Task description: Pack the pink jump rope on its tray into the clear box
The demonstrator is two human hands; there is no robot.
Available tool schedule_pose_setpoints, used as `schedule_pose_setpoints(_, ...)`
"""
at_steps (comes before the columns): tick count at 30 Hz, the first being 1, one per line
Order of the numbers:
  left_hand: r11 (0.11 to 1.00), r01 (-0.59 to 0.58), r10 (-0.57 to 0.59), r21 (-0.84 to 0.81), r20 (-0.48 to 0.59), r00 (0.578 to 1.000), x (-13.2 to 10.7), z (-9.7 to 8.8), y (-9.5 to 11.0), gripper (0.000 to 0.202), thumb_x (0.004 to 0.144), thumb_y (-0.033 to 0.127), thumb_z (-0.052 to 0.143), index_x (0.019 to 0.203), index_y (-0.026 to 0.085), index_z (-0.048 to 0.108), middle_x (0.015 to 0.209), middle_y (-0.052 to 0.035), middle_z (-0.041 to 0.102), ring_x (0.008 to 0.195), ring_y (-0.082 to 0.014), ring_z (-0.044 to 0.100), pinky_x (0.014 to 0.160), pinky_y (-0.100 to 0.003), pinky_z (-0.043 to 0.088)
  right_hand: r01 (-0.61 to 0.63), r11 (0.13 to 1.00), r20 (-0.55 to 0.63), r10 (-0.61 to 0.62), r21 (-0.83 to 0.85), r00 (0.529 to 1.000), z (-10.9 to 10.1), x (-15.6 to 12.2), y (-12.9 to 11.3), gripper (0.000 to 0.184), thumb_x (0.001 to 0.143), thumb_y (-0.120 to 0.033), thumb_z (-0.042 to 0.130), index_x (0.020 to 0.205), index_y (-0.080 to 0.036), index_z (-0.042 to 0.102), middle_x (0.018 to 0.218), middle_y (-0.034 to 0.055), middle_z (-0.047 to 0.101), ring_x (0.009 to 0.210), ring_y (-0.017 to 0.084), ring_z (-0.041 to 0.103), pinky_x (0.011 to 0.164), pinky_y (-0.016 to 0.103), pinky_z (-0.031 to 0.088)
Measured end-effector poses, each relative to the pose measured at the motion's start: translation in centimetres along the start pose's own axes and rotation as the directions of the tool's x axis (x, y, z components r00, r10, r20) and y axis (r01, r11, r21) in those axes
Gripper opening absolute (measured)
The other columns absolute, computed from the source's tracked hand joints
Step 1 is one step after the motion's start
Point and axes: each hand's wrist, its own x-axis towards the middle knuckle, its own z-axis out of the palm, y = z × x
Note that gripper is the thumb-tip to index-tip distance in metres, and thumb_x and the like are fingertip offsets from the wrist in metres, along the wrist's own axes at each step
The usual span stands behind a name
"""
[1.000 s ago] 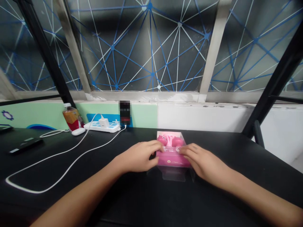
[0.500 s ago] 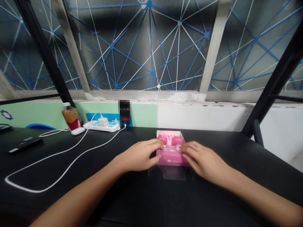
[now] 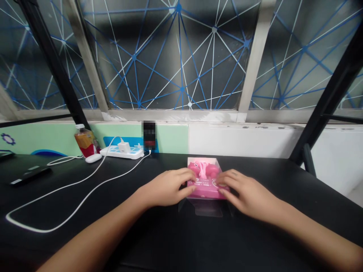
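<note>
Left hand (image 3: 167, 187): just left of the box, fingertips on its left part (grip or mere resting impossible to tell).
Right hand (image 3: 246, 192): just right of the box, fingers spread over its right part.
Hands: apart, with the box between them.
Clear plastic box (image 3: 202, 179): lower centre of the frame, on the worktop, filled with pink packaging (contents too blurred to name).
Clear plastic flap (image 3: 208, 209): at the box's near side, low on the worktop.
Black worktop (image 3: 159, 241): across the lower frame.
White power strip (image 3: 120, 152): far edge, left of centre, with a white charger (image 3: 124, 147) plugged in.
Phone (image 3: 149, 135): upright behind the power strip, screen pixelated.
White cable (image 3: 56, 192): looped across the left of the worktop.
White computer mouse (image 3: 93, 158): beside the power strip.
Bottle (image 3: 85, 140): far left, behind the mouse.
Black flat device (image 3: 30, 175): left edge of the worktop.
</note>
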Motion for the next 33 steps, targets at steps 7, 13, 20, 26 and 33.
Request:
schedule_pose_setpoints(7,1.000,-0.006,0.006,-0.022,-0.002,1.000,0.2,0.0,0.1,0.024,0.099,0.032,0.045,0.117,0.025,0.059,0.127,-0.0027,0.061,0.112,-0.0197,0.060,0.100,-0.032,0.044,-0.018,0.997,0.096,0.010,0.079,0.995,-1.1,-0.4,-0.8,0.041,0.087,-0.032,0.062,0.126,-0.024,0.054,0.127,0.0094,0.058,0.119,0.026,0.052,0.100,0.044,0.046)
schedule_pose_setpoints(13,1.000,0.011,-0.010,0.022,-0.026,1.000,0.1,0.2,-0.3,0.022,0.095,0.032,0.054,0.114,0.024,0.060,0.123,-0.0028,0.063,0.104,-0.0192,0.063,0.091,-0.029,0.049,0.050,0.998,0.106,-0.048,-0.025,0.993,-0.3,-0.7,-1.6,0.063,0.080,-0.032,0.068,0.138,-0.022,0.048,0.140,0.0136,0.048,0.130,0.033,0.042,0.104,0.053,0.042)
schedule_pose_setpoints(20,0.981,0.140,-0.130,0.134,-0.082,0.988,0.3,0.6,-0.1,0.024,0.096,0.030,0.049,0.116,0.028,0.063,0.116,-0.0004,0.068,0.086,-0.0184,0.068,0.076,-0.028,0.051,0.282,0.959,0.224,-0.274,-0.005,0.935,-0.7,-0.5,-3.9,0.028,0.093,-0.023,0.052,0.118,-0.023,0.064,0.114,0.0090,0.067,0.105,0.024,0.062,0.095,0.043,0.047)
schedule_pose_setpoints(26,0.962,0.229,-0.207,0.148,-0.146,0.967,0.7,0.8,-0.2,0.029,0.096,0.031,0.048,0.120,0.033,0.064,0.118,0.0024,0.070,0.088,-0.0207,0.069,0.073,-0.030,0.049,0.351,0.936,0.284,-0.337,0.001,0.898,0.5,-1.2,-4.4,0.032,0.091,-0.012,0.048,0.118,-0.018,0.064,0.103,0.0101,0.072,0.099,0.023,0.066,0.086,0.037,0.051)
schedule_pose_setpoints(33,0.944,0.328,-0.316,0.042,-0.184,0.931,1.4,1.0,-1.3,0.028,0.093,0.038,0.050,0.113,0.033,0.070,0.103,0.0018,0.075,0.083,-0.0206,0.070,0.069,-0.028,0.050,0.340,0.916,0.378,-0.398,0.213,0.836,-2.5,-0.5,-7.2,0.020,0.093,-0.019,0.048,0.086,-0.023,0.066,0.081,0.0022,0.072,0.080,0.020,0.066,0.075,0.032,0.051)
